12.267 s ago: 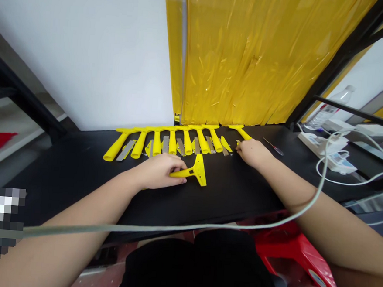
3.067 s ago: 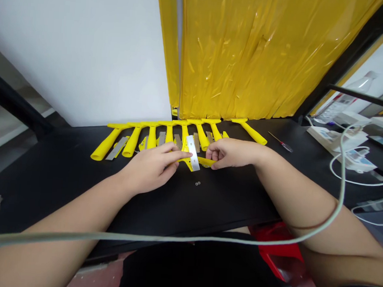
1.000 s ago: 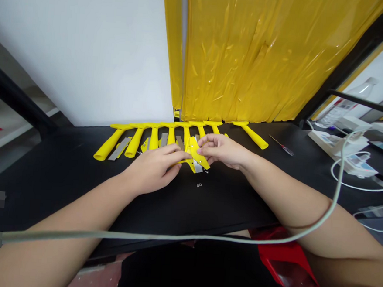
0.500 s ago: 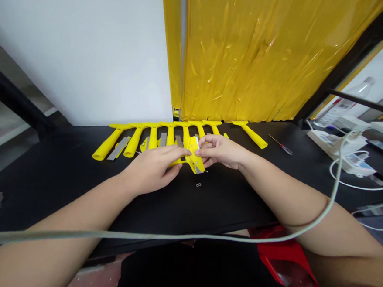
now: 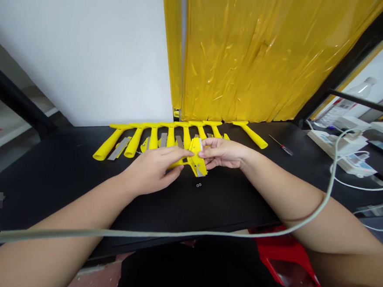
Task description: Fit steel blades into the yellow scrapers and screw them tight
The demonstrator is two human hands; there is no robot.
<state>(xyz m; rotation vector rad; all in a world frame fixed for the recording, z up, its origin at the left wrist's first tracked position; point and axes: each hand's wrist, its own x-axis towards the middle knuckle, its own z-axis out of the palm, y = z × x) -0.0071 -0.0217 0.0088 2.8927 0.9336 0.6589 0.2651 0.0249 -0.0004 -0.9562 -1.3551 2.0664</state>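
Between both hands is a yellow scraper (image 5: 196, 158) with a metal blade along its head. My left hand (image 5: 155, 167) is closed around its handle, which the fingers mostly hide. With thumb and fingers, my right hand (image 5: 222, 153) pinches the right edge of the scraper's head, at the blade. Two small nuts (image 5: 198, 185) lie on the black table (image 5: 187, 208) just below the scraper. Behind the hands stretches a row of yellow scraper handles (image 5: 134, 140), with yellow-and-metal blade pieces (image 5: 119, 148) between them.
Another yellow handle (image 5: 254, 135) lies apart at the right, near a screwdriver (image 5: 281, 145). White power strips (image 5: 342, 149) and a plastic bottle (image 5: 348, 102) are farther right. A pale cable (image 5: 204, 236) crosses in front of my arms. A white panel (image 5: 96, 45) stands behind the table.
The scraper's head has tilted slightly and shifted a little right and down, its face turned more towards me. Both hands keep their grip; the nuts have not moved.
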